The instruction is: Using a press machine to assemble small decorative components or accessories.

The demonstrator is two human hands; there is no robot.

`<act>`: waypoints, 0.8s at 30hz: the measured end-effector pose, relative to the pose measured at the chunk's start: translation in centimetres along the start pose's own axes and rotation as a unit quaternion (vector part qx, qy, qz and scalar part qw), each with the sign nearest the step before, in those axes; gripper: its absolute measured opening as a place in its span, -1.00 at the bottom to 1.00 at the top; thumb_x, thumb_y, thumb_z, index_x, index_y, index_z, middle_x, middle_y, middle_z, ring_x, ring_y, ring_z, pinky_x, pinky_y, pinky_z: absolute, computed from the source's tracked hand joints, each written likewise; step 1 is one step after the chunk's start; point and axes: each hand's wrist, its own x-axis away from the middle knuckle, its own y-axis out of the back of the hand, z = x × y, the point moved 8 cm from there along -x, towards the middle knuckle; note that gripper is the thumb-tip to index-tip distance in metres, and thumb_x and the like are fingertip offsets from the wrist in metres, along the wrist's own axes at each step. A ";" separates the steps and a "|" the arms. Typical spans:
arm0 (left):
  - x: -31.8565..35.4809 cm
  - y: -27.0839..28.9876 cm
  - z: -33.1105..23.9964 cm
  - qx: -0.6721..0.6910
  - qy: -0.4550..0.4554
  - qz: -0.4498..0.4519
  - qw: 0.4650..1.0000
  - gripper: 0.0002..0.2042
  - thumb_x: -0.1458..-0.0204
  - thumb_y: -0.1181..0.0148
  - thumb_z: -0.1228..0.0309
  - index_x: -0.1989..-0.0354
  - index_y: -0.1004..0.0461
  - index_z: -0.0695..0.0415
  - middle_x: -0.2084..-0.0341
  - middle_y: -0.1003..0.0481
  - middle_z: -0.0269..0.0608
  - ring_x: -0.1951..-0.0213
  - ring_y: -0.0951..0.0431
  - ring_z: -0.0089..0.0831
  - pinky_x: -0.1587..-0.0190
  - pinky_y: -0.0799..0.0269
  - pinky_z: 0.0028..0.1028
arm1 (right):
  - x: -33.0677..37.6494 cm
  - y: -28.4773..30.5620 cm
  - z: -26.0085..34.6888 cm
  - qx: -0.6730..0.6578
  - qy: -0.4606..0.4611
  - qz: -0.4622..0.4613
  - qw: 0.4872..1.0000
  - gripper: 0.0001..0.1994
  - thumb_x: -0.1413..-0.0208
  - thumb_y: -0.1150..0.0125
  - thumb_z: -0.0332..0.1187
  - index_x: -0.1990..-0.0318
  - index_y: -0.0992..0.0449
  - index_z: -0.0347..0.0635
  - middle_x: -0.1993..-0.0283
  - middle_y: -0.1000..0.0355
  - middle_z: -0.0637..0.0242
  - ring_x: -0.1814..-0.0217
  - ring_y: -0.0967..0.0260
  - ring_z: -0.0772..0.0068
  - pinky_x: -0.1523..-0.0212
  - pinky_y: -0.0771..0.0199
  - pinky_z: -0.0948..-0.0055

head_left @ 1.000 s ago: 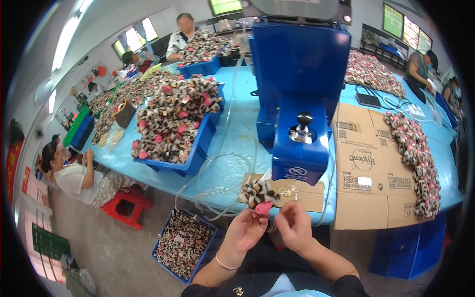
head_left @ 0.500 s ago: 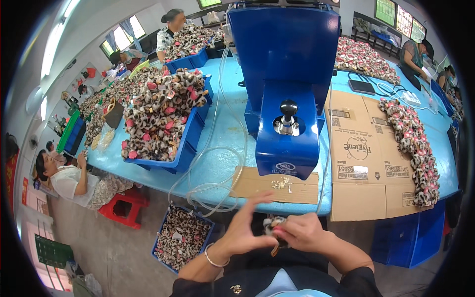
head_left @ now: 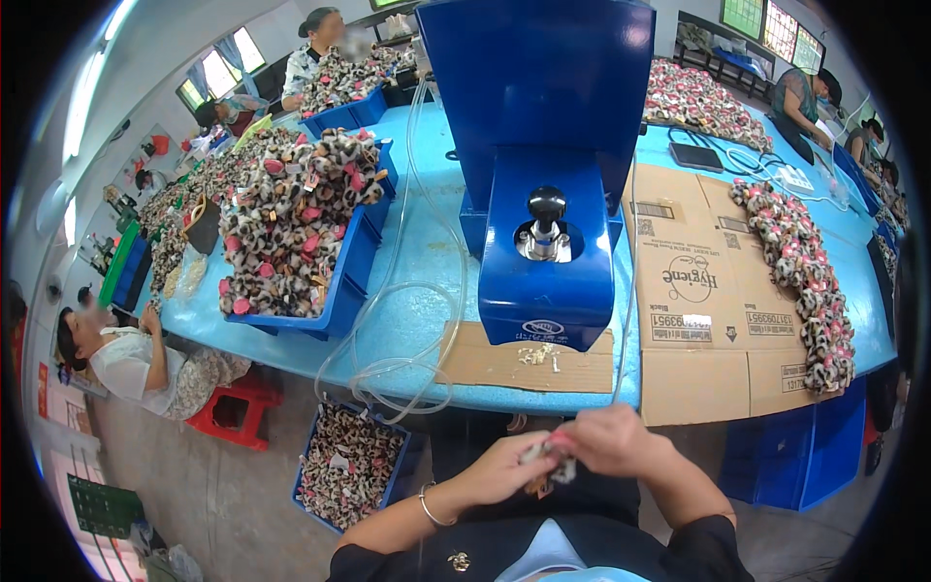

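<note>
Between my two hands, close in front of my body, is a small spotted plush piece [head_left: 561, 470] in white, black and pink. My left hand [head_left: 499, 471] grips its left side with the fingers and thumb. My right hand [head_left: 617, 441] pinches the pink part at its upper right. The fingers cover much of the plush piece. Just beyond my hands, at the table's front edge, stands a blue machine [head_left: 548, 291] with a black knob [head_left: 547, 204]. Beneath its head lies a cardboard strip [head_left: 465, 357] with pale scraps [head_left: 538, 358] on it.
A blue bin [head_left: 359, 281] heaped with similar plush pieces stands left on the blue table [head_left: 427, 242]. Another bin [head_left: 396, 466] sits on the floor. Clear tubing [head_left: 412, 361] loops near the edge. Right, plush pieces [head_left: 800, 281] line a cardboard sheet [head_left: 689, 378]. Several people work around.
My left hand, spread beside the plush piece before, has closed on it. Both hands now hold the piece, and my right hand is slightly farther right. The view has shifted a little.
</note>
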 end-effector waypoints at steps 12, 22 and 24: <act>-1.6 3.5 -0.1 0.206 -0.028 -0.127 0.970 -0.74 -0.29 -0.05 0.39 -0.05 -0.44 0.28 0.23 -0.53 -0.31 0.26 -0.53 -0.65 0.19 -0.46 -0.61 | -0.7 -1.8 -5.7 -0.301 -0.353 -0.082 0.882 -0.69 -0.19 -0.28 -0.29 0.05 -0.43 -0.34 0.47 -0.45 0.32 0.51 -0.38 0.55 0.48 -0.36 0.50; -2.8 4.9 -2.7 0.218 -0.068 -0.172 0.958 -0.75 -0.26 -0.09 0.40 -0.02 -0.44 0.28 0.27 -0.54 -0.28 0.26 -0.53 -0.63 0.24 -0.46 -0.60 | -3.1 0.4 -0.5 -0.036 -0.242 -0.156 0.957 -0.64 0.04 -0.42 -0.43 0.06 -0.52 -0.22 0.31 -0.48 0.17 0.43 -0.48 0.30 0.46 -0.48 0.42; -2.9 5.1 -2.9 0.288 -0.063 -0.210 0.932 -0.79 -0.23 -0.12 0.42 0.04 -0.47 0.25 0.30 -0.54 -0.28 0.29 -0.54 -0.60 0.26 -0.47 -0.59 | -2.7 0.4 -0.4 -0.009 -0.220 -0.213 0.952 -0.64 0.09 -0.43 -0.51 0.07 -0.54 -0.23 0.26 -0.49 0.14 0.36 -0.52 0.22 0.37 -0.55 0.37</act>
